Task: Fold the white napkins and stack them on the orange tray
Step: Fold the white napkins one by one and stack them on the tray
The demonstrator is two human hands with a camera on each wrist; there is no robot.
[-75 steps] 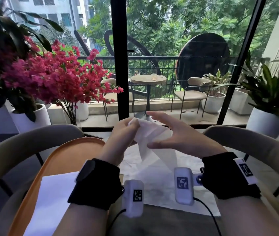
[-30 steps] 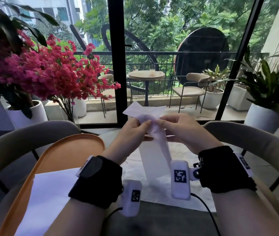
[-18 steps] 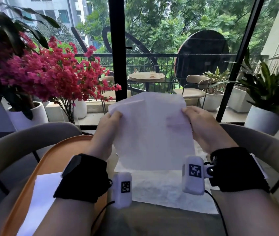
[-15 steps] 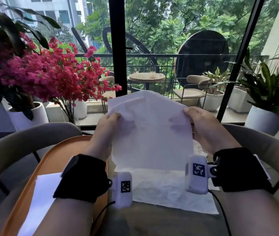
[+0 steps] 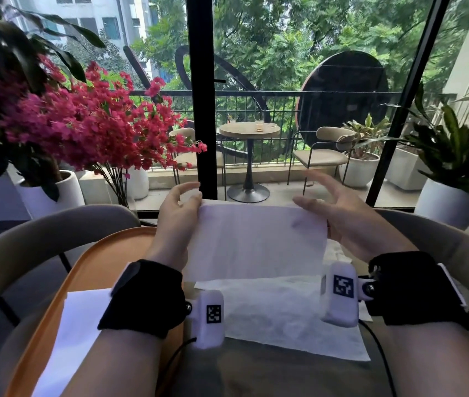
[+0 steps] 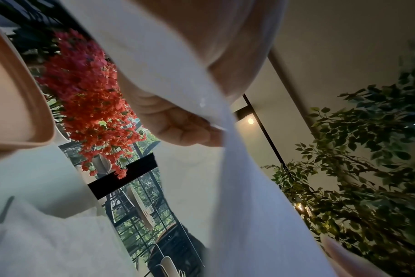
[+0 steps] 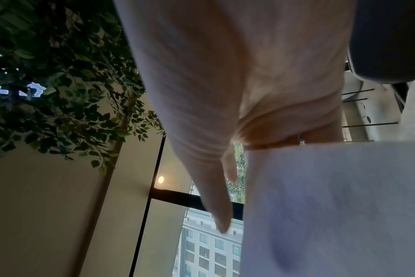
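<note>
Now napkin [image 5: 256, 242] pinched — left hand [image 5: 177, 213]; right hand [image 5: 342, 216] splayed

A black-framed window [image 5: 201, 96] is seen beyond the hands, a balcony table [image 5: 249, 130] behind it. Pink flowers [image 5: 84, 124] are placed to the left.

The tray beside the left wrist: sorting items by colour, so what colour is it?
Orange tray, plain with no pattern; the head view shows it best.

left hand [image 5: 177, 214]: raised before us, fingers curled, pinching a sheet's far left corner | right hand [image 5: 342, 213]: raised level with it, fingers spread and loose, thumb out | both wrists wear black bands
</note>
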